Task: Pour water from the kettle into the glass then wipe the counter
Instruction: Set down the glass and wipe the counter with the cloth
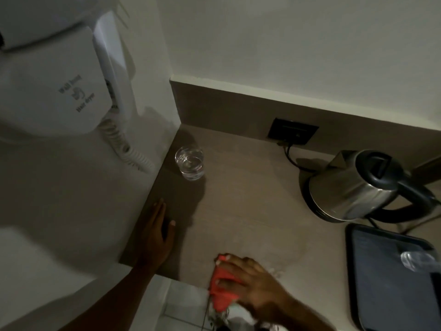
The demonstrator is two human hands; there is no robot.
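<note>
At counter (250,199) front edge, right hand (253,285) clutches blurred red cloth (222,290), half hidden; left hand (155,237) flat, fingers spread.

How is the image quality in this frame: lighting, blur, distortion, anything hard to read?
Head view: dim, flat indoor light; the right hand and its red cloth are motion-blurred at the counter edge; the wall hair dryer bulges with wide-angle distortion; the glass is sharp enough, casting a soft shadow; the kettle shows mild glare.
</note>
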